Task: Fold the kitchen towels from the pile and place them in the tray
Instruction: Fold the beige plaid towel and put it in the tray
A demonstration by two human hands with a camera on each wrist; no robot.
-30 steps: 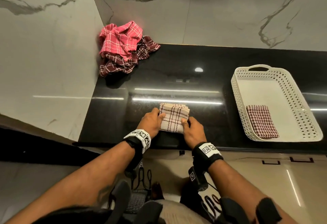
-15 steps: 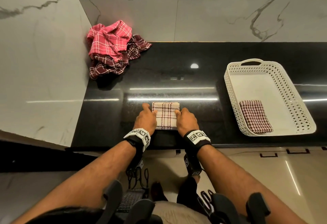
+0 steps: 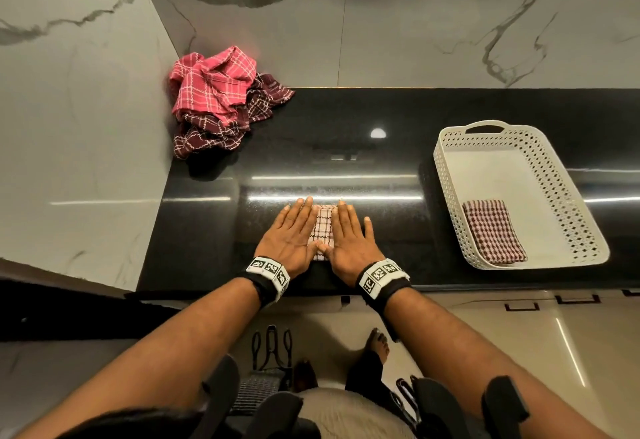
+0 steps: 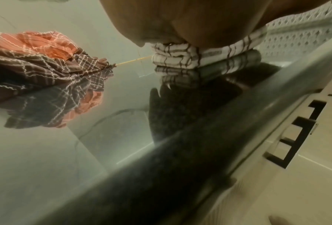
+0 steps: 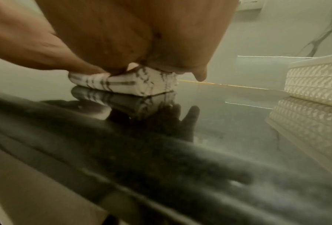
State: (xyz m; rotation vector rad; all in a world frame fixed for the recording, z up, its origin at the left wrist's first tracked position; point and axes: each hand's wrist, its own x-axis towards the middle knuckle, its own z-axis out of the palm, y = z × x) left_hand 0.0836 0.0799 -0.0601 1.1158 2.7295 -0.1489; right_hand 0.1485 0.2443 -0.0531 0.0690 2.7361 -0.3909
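A folded white towel with dark check lines (image 3: 322, 230) lies on the black counter near its front edge. My left hand (image 3: 290, 230) and right hand (image 3: 348, 234) lie flat on it side by side, fingers straight, pressing it down. Both wrist views show the palms on the folded towel (image 4: 190, 57) (image 5: 134, 82). The pile (image 3: 221, 102), a pink checked towel over a maroon one, sits in the back left corner. The white perforated tray (image 3: 540, 147) stands at the right with one folded maroon checked towel (image 3: 493, 230) in its near end.
Marble walls close off the counter (image 3: 346, 133) at the left and back. The counter's front edge runs just under my wrists, with drawer fronts (image 4: 303, 134) below. Bare counter lies between the pile, the folded towel and the tray.
Both hands went from pinching the towel's sides to lying flat on top of it. The towel now lies squared and flat on the counter.
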